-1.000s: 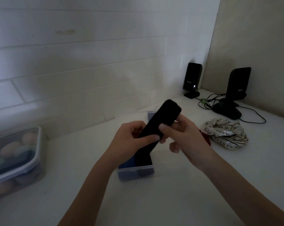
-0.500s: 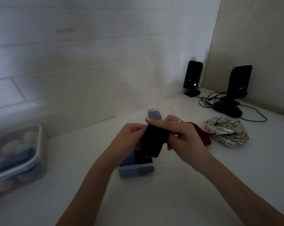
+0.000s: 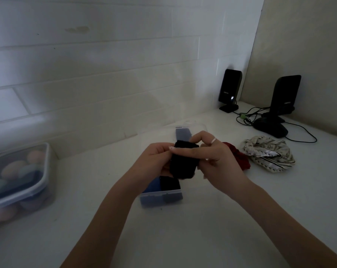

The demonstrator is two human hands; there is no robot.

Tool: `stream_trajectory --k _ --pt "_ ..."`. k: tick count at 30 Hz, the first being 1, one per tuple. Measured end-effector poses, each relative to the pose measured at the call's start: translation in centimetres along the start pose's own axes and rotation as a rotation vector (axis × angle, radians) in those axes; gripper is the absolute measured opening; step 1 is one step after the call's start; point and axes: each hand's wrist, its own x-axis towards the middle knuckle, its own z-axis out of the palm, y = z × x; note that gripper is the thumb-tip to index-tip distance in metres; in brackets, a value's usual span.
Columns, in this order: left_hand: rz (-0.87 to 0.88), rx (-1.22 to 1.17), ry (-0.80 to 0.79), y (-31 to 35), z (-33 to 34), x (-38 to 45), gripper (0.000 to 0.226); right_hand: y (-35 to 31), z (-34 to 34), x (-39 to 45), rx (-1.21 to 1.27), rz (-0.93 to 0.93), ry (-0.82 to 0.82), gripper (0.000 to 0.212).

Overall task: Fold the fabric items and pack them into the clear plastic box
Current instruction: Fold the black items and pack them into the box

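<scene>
Both forearms reach in from the bottom edge, cut off below the elbows. Just past them, the clear plastic box (image 3: 161, 198) sits on the white bench (image 3: 183, 238); its near end holds a blue piece and a black piece side by side, while its middle is hidden behind the hands. Above the box, the left hand (image 3: 157, 161) and right hand (image 3: 217, 161) meet around a folded black fabric (image 3: 184, 164), fingers of both closed on it from either side, the right forefinger lying across its front. The dim light makes the folds hard to read. Right of the right hand lies a red fabric (image 3: 241, 160), partly hidden by it, then a crumpled patterned cloth (image 3: 268, 155). At far left, a lidded container (image 3: 19, 180) holds blurred rounded things. Farthest back stand two black speakers (image 3: 230, 89) with cables.
</scene>
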Motion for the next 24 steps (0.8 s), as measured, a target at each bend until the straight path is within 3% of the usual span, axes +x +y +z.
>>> stream_trajectory --k 4,8,11,14,16,18,20,22,24 --pt "-0.048 -0.132 -0.074 0.1 -0.2 0.2 0.03 0.3 0.0 -0.2 -0.173 -0.042 0.012 0.06" --pt "-0.107 -0.32 -0.178 0.4 -0.5 0.0 0.037 0.2 -0.5 -0.4 -0.183 -0.031 0.01 0.06" --pt "-0.105 -0.255 -0.244 0.6 -0.6 -0.1 0.047 0.0 -0.7 -0.4 -0.227 -0.011 -0.037 0.062" --pt "-0.032 -0.057 -0.161 0.5 -0.1 -0.2 0.037 -0.1 -0.5 -0.3 -0.267 -0.021 -0.095 0.059" --pt "0.021 0.036 -0.124 0.3 0.0 -0.4 0.03 -0.2 -0.4 -0.1 -0.142 0.033 -0.061 0.061" --pt "0.056 0.103 -0.108 0.2 -0.2 -0.3 0.031 -0.6 -0.8 0.2 0.166 0.152 0.002 0.059" --pt "0.1 0.16 -0.065 0.1 -0.3 -0.2 0.036 -0.9 -1.1 0.3 0.372 0.246 0.032 0.045" --pt "0.135 0.181 -0.031 0.1 -0.4 -0.1 0.042 -1.0 -1.0 0.4 0.337 0.308 0.027 0.027" --pt "0.141 0.189 -0.04 0.3 -0.3 -0.2 0.047 -0.9 -0.5 0.4 0.285 0.365 0.022 0.025"
